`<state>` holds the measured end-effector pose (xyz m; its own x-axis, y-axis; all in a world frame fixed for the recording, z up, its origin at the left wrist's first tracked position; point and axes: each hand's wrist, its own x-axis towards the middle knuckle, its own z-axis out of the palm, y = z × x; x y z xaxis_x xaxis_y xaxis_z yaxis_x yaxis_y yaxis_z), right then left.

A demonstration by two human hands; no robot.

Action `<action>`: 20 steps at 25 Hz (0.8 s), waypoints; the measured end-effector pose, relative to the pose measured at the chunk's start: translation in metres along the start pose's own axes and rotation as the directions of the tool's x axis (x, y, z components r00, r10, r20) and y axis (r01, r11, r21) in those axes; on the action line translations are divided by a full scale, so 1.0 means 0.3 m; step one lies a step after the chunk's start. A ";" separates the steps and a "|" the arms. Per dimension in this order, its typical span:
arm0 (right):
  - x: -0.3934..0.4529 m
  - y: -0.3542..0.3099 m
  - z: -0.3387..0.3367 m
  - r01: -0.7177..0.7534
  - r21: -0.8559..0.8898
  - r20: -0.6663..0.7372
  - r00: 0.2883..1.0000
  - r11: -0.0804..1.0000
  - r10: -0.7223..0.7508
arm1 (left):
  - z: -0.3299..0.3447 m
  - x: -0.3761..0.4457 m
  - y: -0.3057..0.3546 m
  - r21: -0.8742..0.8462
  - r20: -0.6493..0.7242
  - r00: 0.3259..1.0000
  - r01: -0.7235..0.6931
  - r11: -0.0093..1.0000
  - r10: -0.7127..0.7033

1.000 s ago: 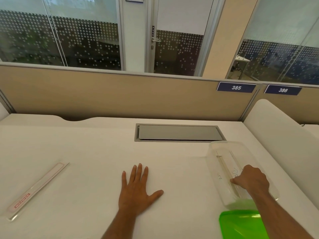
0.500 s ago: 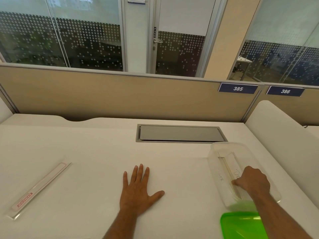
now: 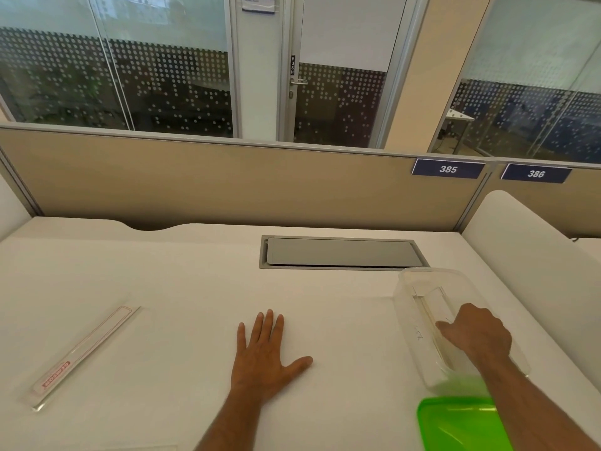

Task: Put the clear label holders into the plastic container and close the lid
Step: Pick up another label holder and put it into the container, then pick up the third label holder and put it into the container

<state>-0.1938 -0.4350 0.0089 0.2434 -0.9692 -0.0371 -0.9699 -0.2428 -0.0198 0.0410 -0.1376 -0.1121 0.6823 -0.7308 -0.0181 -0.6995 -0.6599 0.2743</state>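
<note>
A clear plastic container [image 3: 419, 281] stands open on the right of the white desk. My right hand [image 3: 476, 332] reaches down inside it, fingers curled on a clear label holder [image 3: 431, 312] that lies along the container's bottom. Just in front of the container lies its green lid [image 3: 455, 424], off the box. My left hand [image 3: 265, 356] rests flat on the desk in the middle, fingers spread, holding nothing. Another clear label holder [image 3: 83, 354] with red print lies slantwise at the far left of the desk.
A grey cable hatch [image 3: 341, 252] is set into the desk behind the hands. A beige partition [image 3: 227, 187] with number plates 385 and 386 closes the back. A white side panel [image 3: 533, 255] rises right of the container.
My right hand stays inside the container on the label holder, barely shifted. The view has tilted slightly; my left hand has not moved.
</note>
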 end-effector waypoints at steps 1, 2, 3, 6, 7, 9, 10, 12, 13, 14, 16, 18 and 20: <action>-0.002 -0.017 -0.008 0.028 0.044 -0.052 0.998 0.999 -0.026 | -0.009 -0.001 0.000 -0.012 0.003 1.000 -0.002 1.000 0.002; -0.004 -0.041 -0.018 0.066 0.100 -0.109 0.992 0.993 -0.055 | -0.020 -0.001 0.001 -0.019 0.002 1.000 -0.005 1.000 0.005; -0.010 -0.070 -0.031 0.114 0.164 -0.164 0.983 0.980 -0.086 | -0.034 -0.002 0.003 -0.020 -0.003 1.000 -0.012 1.000 0.012; -0.052 -0.181 -0.066 0.314 0.314 -0.259 0.936 0.896 -0.238 | -0.091 0.000 0.005 -0.009 -0.037 0.998 -0.045 0.999 0.045; -0.073 -0.220 -0.068 0.394 0.315 -0.283 0.907 0.863 -0.311 | -0.114 0.002 0.003 -0.009 -0.046 0.997 -0.056 0.998 0.055; -0.124 -0.291 -0.061 0.520 0.255 -0.305 0.843 0.815 -0.442 | -0.160 0.000 -0.002 0.004 -0.057 0.996 -0.071 0.997 0.071; -0.153 -0.321 -0.052 0.555 0.215 -0.298 0.821 0.804 -0.487 | -0.181 -0.005 -0.007 0.017 -0.063 0.995 -0.073 0.997 0.073; -0.210 -0.371 -0.022 0.598 0.146 -0.270 0.790 0.788 -0.550 | -0.214 -0.021 -0.018 0.034 -0.071 0.995 -0.066 0.997 0.068; -0.241 -0.394 -0.008 0.617 0.121 -0.257 0.776 0.777 -0.576 | -0.230 -0.036 -0.027 0.039 -0.075 0.995 -0.061 0.997 0.063; -0.272 -0.415 0.006 0.631 0.108 -0.238 0.766 0.768 -0.597 | -0.242 -0.050 -0.037 0.042 -0.076 0.995 -0.054 0.998 0.057; -0.327 -0.453 0.040 0.657 0.082 -0.194 0.748 0.749 -0.635 | -0.261 -0.079 -0.064 0.055 -0.075 0.996 -0.036 0.998 0.040; -0.375 -0.484 0.080 0.677 0.045 -0.149 0.732 0.735 -0.665 | -0.275 -0.104 -0.094 0.072 -0.067 0.997 -0.018 0.997 0.022; -0.424 -0.514 0.118 0.692 0.039 -0.120 0.719 0.720 -0.685 | -0.284 -0.131 -0.128 0.083 -0.070 0.998 0.006 0.997 0.000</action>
<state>-0.0748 -0.2729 -0.0187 0.8376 -0.5356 0.1071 -0.5298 -0.8444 -0.0791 0.0592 -0.0686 -0.0399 0.6954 -0.7170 0.0492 -0.7109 -0.6762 0.1934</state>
